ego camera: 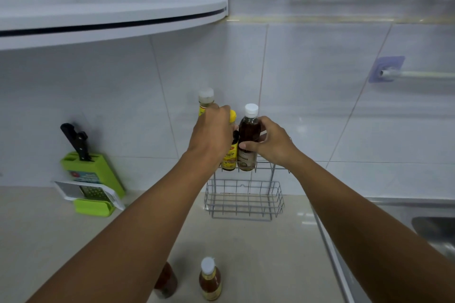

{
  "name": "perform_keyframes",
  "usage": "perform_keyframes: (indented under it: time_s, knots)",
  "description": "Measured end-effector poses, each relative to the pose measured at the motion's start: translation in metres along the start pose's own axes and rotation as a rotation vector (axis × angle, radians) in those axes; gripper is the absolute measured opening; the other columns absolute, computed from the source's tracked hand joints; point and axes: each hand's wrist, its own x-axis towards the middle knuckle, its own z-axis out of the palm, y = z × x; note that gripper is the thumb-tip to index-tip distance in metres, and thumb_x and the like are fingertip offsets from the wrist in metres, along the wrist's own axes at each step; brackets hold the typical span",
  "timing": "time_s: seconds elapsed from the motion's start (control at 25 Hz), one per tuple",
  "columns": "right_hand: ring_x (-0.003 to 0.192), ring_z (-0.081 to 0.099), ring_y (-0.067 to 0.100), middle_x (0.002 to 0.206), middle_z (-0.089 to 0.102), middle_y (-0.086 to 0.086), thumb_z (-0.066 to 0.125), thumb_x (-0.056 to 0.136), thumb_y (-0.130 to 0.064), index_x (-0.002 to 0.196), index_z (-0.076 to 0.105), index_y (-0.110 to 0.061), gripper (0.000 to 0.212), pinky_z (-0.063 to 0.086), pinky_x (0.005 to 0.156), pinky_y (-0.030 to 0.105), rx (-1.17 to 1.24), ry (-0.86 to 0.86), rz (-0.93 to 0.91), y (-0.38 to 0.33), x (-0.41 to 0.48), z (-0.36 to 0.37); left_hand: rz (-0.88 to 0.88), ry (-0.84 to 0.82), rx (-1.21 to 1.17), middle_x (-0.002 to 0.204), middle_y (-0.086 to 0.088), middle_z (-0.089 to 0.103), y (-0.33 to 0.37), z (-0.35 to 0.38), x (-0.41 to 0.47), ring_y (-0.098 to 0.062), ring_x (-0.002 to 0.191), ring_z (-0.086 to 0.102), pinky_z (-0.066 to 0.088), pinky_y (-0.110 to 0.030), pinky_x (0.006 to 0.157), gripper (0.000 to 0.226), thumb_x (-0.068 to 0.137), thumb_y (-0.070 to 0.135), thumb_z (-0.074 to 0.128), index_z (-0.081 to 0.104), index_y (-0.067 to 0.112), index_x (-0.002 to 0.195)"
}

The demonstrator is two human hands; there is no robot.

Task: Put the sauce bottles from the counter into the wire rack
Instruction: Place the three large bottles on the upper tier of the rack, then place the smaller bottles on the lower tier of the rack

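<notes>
A grey two-tier wire rack (243,204) stands against the tiled wall. Three bottles stand in its upper tier: a tall clear-capped bottle (205,101) at the left, a yellow-capped dark bottle (231,155) in the middle, and a dark white-capped bottle (249,135) at the right. My left hand (211,133) covers the tall and yellow-capped bottles. My right hand (270,142) grips the dark white-capped bottle. The lower basket holds nothing. On the counter near me stand an amber white-capped bottle (209,279) and a reddish bottle (166,283), partly hidden by my left arm.
A green knife block (98,174) with a black-handled knife and a grater (88,192) sit at the left by the wall. A steel sink (433,226) lies at the right. A white shelf (110,22) overhangs at the upper left, and a towel rail (418,74) is on the wall.
</notes>
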Motion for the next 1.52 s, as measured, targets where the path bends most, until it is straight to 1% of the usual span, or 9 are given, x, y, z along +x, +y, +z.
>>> perform_keyframes:
  time_s: [0.16, 0.52, 0.6, 0.72, 0.84, 1.0, 1.16, 1.32, 1.52]
  knots:
    - [0.100, 0.068, 0.021, 0.132, 0.064, 0.001, 0.083, 0.082, -0.014, 0.135, 0.052, -0.021, 0.062, 0.055, 0.095, 0.042, 0.020, -0.089, 0.008, 0.002, 0.004, -0.006, -0.014, -0.006, 0.010, 0.084, -0.011, 0.050, 0.004, -0.002, -0.001, -0.032, 0.072, 0.058, 0.048, -0.037, 0.062, 0.013, 0.091, 0.014, 0.070, 0.061, 0.004, 0.089]
    - [0.101, 0.069, 0.015, 0.133, 0.064, 0.004, 0.080, 0.084, -0.013, 0.140, 0.050, -0.022, 0.065, 0.057, 0.083, 0.029, 0.073, -0.089, -0.019, 0.008, 0.000, -0.006, -0.011, -0.007, -0.025, 0.082, -0.006, 0.051, 0.001, 0.000, -0.002, -0.027, 0.074, 0.058, 0.041, -0.032, 0.061, 0.019, 0.093, 0.017, 0.068, 0.051, 0.013, 0.085]
    - [0.108, 0.068, 0.018, 0.134, 0.062, 0.003, 0.084, 0.081, -0.013, 0.144, 0.046, -0.024, 0.074, 0.059, 0.092, 0.042, 0.119, -0.085, 0.005, 0.010, -0.002, -0.006, -0.008, -0.005, -0.052, 0.085, -0.005, 0.056, 0.000, -0.004, -0.005, -0.030, 0.082, 0.064, 0.046, -0.033, 0.064, 0.016, 0.093, 0.019, 0.068, 0.058, 0.011, 0.104]
    - [0.124, 0.059, 0.023, 0.144, 0.052, 0.002, 0.091, 0.071, -0.016, 0.152, 0.033, -0.027, 0.100, 0.051, 0.105, 0.050, 0.144, -0.092, 0.050, 0.009, -0.009, -0.007, -0.021, 0.029, -0.123, 0.096, -0.005, 0.069, -0.005, -0.020, -0.013, -0.025, 0.089, 0.067, 0.059, -0.038, 0.079, 0.051, 0.094, 0.026, 0.065, 0.049, 0.020, 0.143]
    - [0.133, 0.044, 0.018, 0.149, 0.040, 0.004, 0.089, 0.073, -0.022, 0.155, 0.018, -0.030, 0.108, 0.042, 0.109, 0.038, 0.190, 0.117, 0.022, -0.001, -0.031, 0.001, 0.128, 0.094, -0.214, 0.086, 0.000, 0.071, -0.018, -0.051, -0.027, -0.012, 0.068, 0.061, 0.058, -0.029, 0.075, 0.036, 0.093, 0.027, 0.065, 0.066, 0.022, 0.129]
    - [0.107, 0.054, 0.014, 0.123, 0.052, 0.007, 0.074, 0.081, -0.006, 0.141, 0.042, -0.018, 0.069, 0.047, 0.091, 0.020, 0.260, 0.526, -0.205, -0.029, -0.089, 0.044, 0.210, -0.191, -0.177, 0.077, 0.006, 0.070, -0.072, -0.078, -0.051, -0.001, 0.062, 0.064, 0.053, -0.019, 0.067, 0.022, 0.093, 0.018, 0.064, 0.074, 0.022, 0.113]
    - [0.091, 0.058, 0.013, 0.104, 0.059, -0.002, 0.066, 0.084, -0.006, 0.111, 0.066, -0.017, 0.029, 0.050, 0.079, 0.029, 0.041, 0.108, -0.455, -0.050, -0.128, 0.111, -0.046, -0.465, -0.157, 0.095, -0.010, 0.073, -0.157, -0.073, -0.100, -0.018, 0.072, 0.069, 0.049, -0.007, 0.060, 0.039, 0.090, -0.004, 0.059, 0.068, 0.014, 0.123]
    - [0.109, 0.057, 0.014, 0.130, 0.049, -0.006, 0.066, 0.086, -0.044, 0.141, 0.044, -0.036, 0.059, 0.054, 0.091, 0.039, -0.310, -0.556, -0.261, -0.064, -0.150, 0.172, -0.269, -0.722, -0.177, 0.117, -0.018, 0.068, -0.222, -0.049, -0.174, -0.021, 0.092, 0.061, 0.052, -0.026, 0.078, 0.052, 0.084, -0.014, 0.059, 0.061, 0.008, 0.132]
    - [0.121, 0.054, 0.024, 0.131, 0.052, 0.003, 0.065, 0.092, -0.036, 0.143, 0.051, -0.023, 0.055, 0.049, 0.100, 0.042, -0.482, -0.641, -0.292, -0.067, -0.156, 0.210, -0.388, -0.910, -0.330, 0.125, -0.003, 0.065, -0.246, 0.001, -0.241, -0.023, 0.114, 0.062, 0.055, -0.039, 0.097, 0.070, 0.064, 0.021, 0.085, 0.061, 0.018, 0.130]
